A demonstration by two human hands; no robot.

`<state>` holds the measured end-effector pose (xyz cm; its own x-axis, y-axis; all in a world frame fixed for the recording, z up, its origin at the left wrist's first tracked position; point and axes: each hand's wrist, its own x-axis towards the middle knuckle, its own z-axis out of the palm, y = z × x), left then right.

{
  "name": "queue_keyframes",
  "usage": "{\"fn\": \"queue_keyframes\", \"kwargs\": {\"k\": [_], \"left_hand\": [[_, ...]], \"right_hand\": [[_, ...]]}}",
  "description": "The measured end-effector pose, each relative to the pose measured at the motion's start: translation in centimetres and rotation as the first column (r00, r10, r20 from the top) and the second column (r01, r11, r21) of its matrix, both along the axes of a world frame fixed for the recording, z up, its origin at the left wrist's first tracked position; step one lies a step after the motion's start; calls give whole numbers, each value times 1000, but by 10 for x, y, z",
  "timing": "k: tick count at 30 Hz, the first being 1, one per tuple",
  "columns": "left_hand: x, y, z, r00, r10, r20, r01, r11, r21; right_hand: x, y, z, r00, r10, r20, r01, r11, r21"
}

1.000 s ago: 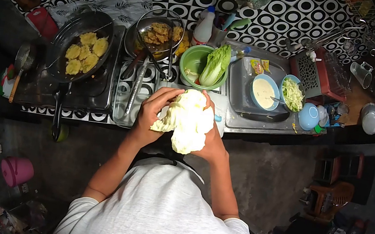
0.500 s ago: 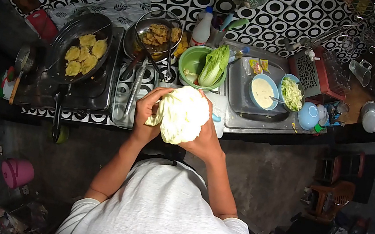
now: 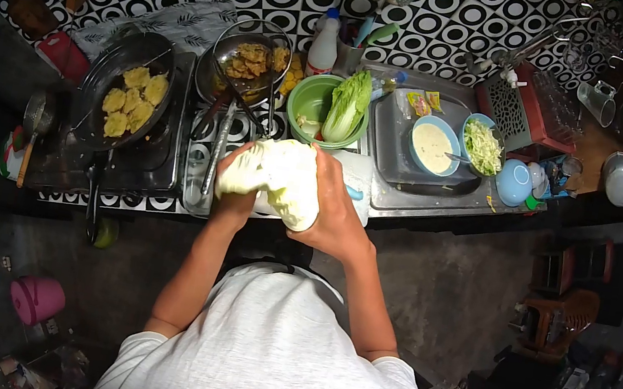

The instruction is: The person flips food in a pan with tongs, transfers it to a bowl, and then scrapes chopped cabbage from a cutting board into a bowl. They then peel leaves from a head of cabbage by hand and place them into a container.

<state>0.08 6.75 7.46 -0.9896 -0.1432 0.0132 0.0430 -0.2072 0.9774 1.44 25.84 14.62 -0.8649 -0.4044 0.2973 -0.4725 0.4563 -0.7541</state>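
A pale cabbage (image 3: 293,183) is held between both hands above the counter's front edge, with a leaf part standing away from its left side. My left hand (image 3: 234,190) is closed on that left part, its fingers mostly hidden behind it. My right hand (image 3: 337,215) wraps round the cabbage's right side. Just beyond, a green bowl (image 3: 299,103) holds a leafy green vegetable (image 3: 349,108). Below the cabbage lies a white board (image 3: 365,169), with a blue handle (image 3: 354,193) showing beside my right hand.
On the left stove, a pan (image 3: 168,88) holds several fritters. A wire-handled pan (image 3: 201,73) of fried pieces stands behind my left hand. To the right are a bowl of batter (image 3: 431,147), a bowl of shredded greens (image 3: 484,149) and a dish rack (image 3: 539,117).
Both hands and the cabbage have shifted left. The leaf part at its left now stands farther out from the head, and my left hand has turned behind it. The camera view has shifted slightly.
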Motion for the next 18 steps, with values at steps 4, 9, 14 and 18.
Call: {"fn": "queue_keyframes", "kwargs": {"k": [4, 9, 14, 18], "left_hand": [[-1, -8, 6, 987, -159, -31, 161, 983, 85], [-4, -6, 12, 973, -195, 123, 141, 924, 356], [-11, 3, 13, 983, -165, 84, 112, 890, 443], [-12, 6, 27, 974, -160, 160, 65, 875, 480]], "right_hand": [[-3, 6, 6, 990, 23, 137, -21, 1000, -12], [-7, 10, 5, 975, 46, 217, -40, 999, -33], [-12, 12, -12, 953, 70, 296, -32, 991, -132], [-15, 13, -34, 956, 118, 268, -63, 977, -206]]}}
